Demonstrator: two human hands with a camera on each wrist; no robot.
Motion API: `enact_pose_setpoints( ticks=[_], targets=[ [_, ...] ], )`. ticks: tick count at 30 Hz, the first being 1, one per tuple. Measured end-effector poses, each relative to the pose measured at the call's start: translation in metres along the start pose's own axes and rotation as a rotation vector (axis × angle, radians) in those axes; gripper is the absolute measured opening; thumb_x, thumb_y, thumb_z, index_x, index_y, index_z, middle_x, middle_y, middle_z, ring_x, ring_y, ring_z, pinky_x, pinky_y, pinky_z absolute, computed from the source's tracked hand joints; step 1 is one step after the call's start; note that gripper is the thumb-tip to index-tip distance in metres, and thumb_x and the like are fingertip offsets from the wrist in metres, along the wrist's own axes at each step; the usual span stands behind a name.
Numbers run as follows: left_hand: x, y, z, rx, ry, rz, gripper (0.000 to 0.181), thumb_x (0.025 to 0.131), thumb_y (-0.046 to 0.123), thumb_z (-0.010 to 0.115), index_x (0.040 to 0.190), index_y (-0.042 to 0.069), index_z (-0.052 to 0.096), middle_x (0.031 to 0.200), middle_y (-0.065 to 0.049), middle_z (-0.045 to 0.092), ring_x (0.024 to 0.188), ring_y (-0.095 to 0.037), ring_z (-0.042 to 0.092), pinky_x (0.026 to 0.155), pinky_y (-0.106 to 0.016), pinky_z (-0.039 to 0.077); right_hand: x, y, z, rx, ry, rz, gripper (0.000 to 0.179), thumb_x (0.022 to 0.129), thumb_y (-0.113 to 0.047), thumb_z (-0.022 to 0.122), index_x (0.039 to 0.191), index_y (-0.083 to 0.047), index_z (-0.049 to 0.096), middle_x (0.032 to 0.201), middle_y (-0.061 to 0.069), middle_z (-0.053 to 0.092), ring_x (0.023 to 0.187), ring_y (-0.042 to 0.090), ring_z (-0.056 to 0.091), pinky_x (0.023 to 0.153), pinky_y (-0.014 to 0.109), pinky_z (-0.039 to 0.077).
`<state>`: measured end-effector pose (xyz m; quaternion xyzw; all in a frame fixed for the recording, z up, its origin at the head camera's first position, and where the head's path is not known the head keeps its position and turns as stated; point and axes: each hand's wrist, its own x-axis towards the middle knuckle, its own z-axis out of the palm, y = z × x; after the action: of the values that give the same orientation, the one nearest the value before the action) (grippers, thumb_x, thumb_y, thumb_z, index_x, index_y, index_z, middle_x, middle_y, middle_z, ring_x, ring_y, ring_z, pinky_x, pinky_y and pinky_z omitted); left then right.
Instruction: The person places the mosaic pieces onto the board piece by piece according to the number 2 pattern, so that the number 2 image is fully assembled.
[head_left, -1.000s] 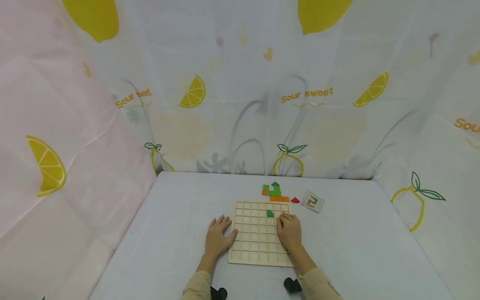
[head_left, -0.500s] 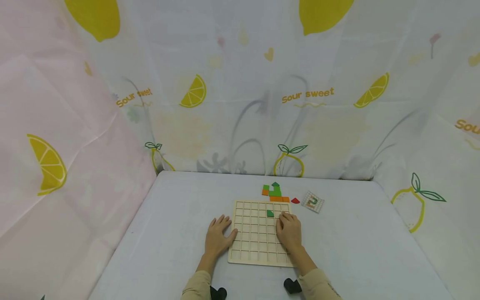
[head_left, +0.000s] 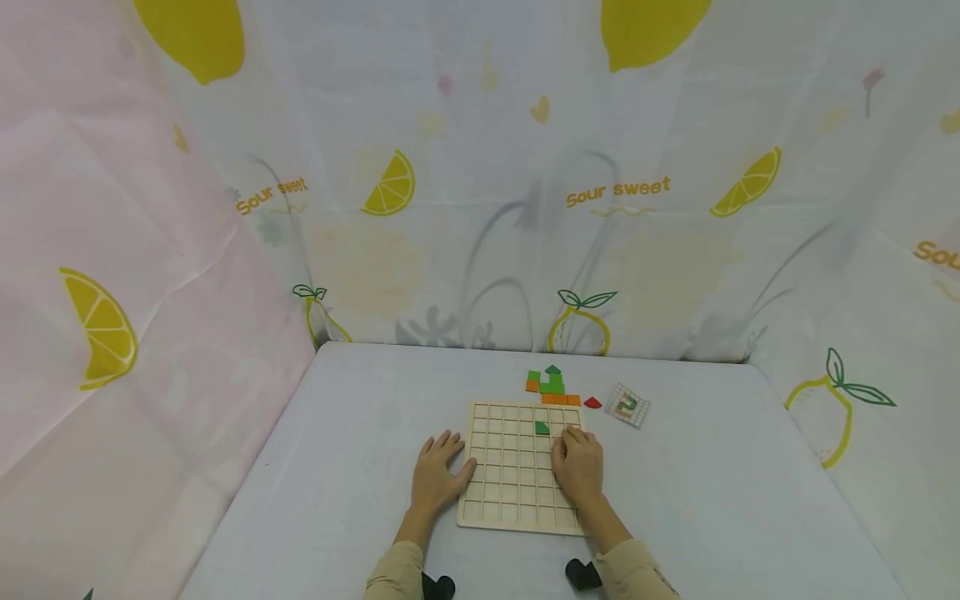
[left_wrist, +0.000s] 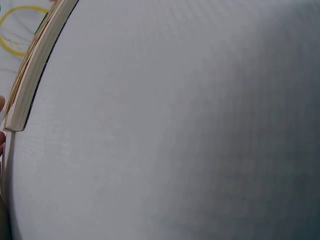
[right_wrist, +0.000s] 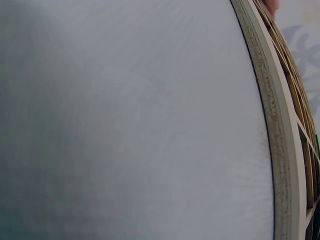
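Observation:
A pale wooden grid board [head_left: 517, 528] lies flat on the white table. One dark green piece with a rounded corner [head_left: 542, 428] sits in a cell of its upper right part. My left hand [head_left: 437, 475] rests against the board's left edge, fingers spread, thumb on the rim. Over the right side of the board, my right hand [head_left: 579, 467] has bent fingers at an upper cell; whatever lies under the fingertips is hidden. The left wrist view shows the board's side [left_wrist: 37, 75] and only slivers of fingers. In the right wrist view, the board's edge [right_wrist: 280, 140] runs down the right.
Behind the board lie light green pieces [head_left: 552, 387], orange squares [head_left: 561, 400], a dark green triangle [head_left: 552, 369] and a red piece [head_left: 592, 402]. A pattern card [head_left: 627, 405] is at right. Black heart-shaped items [head_left: 582, 574] sit near the sleeves. Printed cloth walls surround the table.
The view shifts slightly. Both hands stay in nearly the same place on the board, with only a slight movement of the right fingers. The pieces and card keep their places.

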<state>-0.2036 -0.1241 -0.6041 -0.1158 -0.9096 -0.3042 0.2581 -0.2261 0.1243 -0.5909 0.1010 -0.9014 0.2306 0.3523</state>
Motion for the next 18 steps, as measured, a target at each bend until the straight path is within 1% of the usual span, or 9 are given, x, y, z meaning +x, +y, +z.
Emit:
enact_pose_setpoints(
  ticks=[5,8,13,18],
  targets=[
    [0.0004,0.0002,-0.0008,-0.004,-0.009,-0.01,0.036,0.076,0.027,0.07,0.101,0.001,0.07,0.11,-0.014,0.068,0.112,-0.034,0.059,0.104,-0.051,0.038,0.0007,-0.0019,-0.0001,0.005,0.002,0.002,0.015,0.075,-0.005,0.067,0.082,0.007,0.071,0.089,0.02,0.071,0.082,0.038,0.064,0.073,0.051,0.053],
    [0.0002,0.0,-0.0004,0.0,0.0,-0.004,0.037,0.076,0.027,0.07,0.101,0.001,0.071,0.109,-0.014,0.068,0.112,-0.034,0.059,0.104,-0.051,0.038,-0.0008,-0.0021,0.0006,0.016,-0.018,0.016,0.016,0.075,-0.006,0.067,0.085,0.006,0.071,0.093,0.021,0.07,0.086,0.038,0.062,0.074,0.053,0.051],
    [0.0003,0.0002,-0.0006,0.002,0.015,0.007,0.037,0.075,0.027,0.071,0.1,0.001,0.071,0.108,-0.014,0.069,0.111,-0.035,0.06,0.103,-0.051,0.039,-0.003,-0.0041,-0.0005,0.044,-0.096,0.062,0.018,0.079,-0.008,0.065,0.091,0.004,0.071,0.106,0.022,0.067,0.096,0.04,0.056,0.079,0.058,0.046],
    [-0.0004,0.0006,-0.0006,-0.011,0.004,-0.004,0.036,0.075,0.027,0.071,0.101,0.001,0.071,0.109,-0.014,0.068,0.111,-0.034,0.059,0.104,-0.051,0.038,-0.0017,-0.0062,-0.0024,0.05,-0.167,0.074,0.021,0.083,-0.012,0.063,0.097,0.002,0.071,0.11,0.018,0.067,0.103,0.038,0.052,0.083,0.058,0.042]
  ],
)
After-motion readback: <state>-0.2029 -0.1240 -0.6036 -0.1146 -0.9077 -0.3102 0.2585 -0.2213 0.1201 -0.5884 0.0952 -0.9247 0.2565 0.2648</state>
